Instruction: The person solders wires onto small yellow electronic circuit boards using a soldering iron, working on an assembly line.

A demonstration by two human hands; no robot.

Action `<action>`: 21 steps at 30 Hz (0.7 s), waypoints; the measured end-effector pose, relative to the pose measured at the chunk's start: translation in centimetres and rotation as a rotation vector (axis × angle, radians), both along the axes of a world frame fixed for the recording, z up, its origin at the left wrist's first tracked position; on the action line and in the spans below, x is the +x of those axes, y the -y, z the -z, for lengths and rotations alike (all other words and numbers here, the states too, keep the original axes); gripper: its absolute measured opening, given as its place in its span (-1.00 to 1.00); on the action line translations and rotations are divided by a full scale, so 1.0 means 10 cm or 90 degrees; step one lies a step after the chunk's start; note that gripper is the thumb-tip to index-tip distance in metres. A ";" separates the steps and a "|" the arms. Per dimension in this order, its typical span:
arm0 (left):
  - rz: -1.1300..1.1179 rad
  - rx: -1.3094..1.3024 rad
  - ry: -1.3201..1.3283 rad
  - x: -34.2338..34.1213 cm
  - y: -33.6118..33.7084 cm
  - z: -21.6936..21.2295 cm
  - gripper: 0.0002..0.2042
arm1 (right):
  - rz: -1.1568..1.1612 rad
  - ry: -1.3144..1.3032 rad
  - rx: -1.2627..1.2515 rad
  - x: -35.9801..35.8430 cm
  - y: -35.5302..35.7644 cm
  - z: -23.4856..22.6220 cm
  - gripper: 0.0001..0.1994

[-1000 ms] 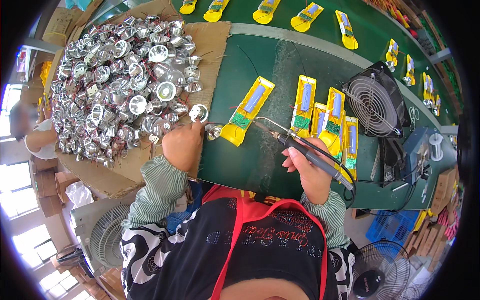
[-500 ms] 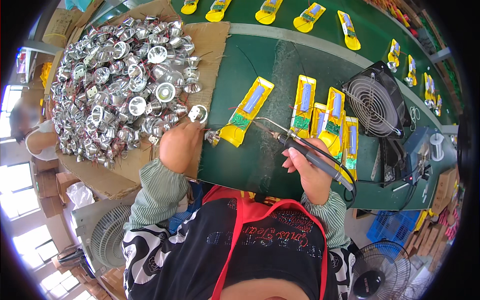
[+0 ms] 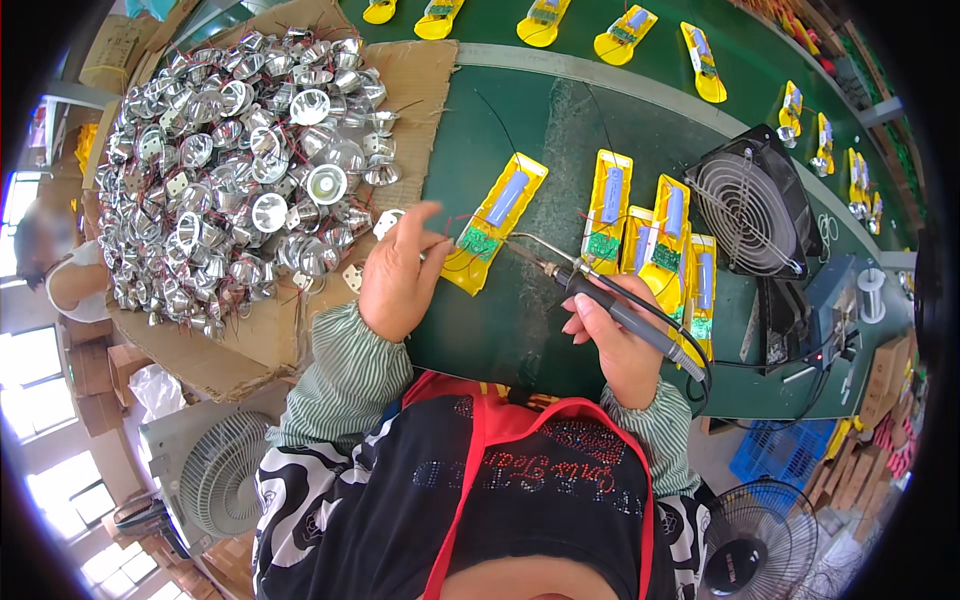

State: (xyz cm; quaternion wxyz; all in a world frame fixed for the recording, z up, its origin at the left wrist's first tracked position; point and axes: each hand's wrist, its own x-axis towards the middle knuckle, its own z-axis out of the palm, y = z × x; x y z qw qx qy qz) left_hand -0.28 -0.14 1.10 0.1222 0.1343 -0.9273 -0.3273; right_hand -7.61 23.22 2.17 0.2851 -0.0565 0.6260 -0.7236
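- My left hand (image 3: 400, 275) rests on the green work table (image 3: 520, 330), fingers loosely spread, thumb and forefinger touching the near end of a yellow plastic casing (image 3: 495, 222). I cannot tell whether it pinches anything.
- That casing lies at about 12 o'clock from my chest, tilted toward 1 o'clock, with a small green circuit board (image 3: 473, 242) at its near end.
- My right hand (image 3: 615, 340) is clenched around a soldering iron (image 3: 600, 300), its metal tip pointing toward 10 o'clock, at the circuit board.
- More yellow casings (image 3: 650, 235) lie side by side at 1 o'clock.
- A heap of shiny silver reflector cups (image 3: 235, 170) sits on cardboard (image 3: 250, 340) at 10 o'clock.
- A black fan (image 3: 750, 210) stands at 2 o'clock.
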 end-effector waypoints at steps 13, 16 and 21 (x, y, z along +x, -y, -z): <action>0.058 -0.102 0.060 -0.02 -0.09 0.04 -0.93 | -0.043 0.006 0.005 -0.01 0.13 0.11 -0.82; 0.079 -0.096 0.025 -0.01 -0.08 0.08 -0.94 | -0.051 0.008 0.013 -0.01 0.15 0.13 -0.82; 0.083 -0.088 0.039 -0.02 -0.07 0.07 -0.94 | -0.051 0.011 0.018 -0.03 0.17 0.12 -0.82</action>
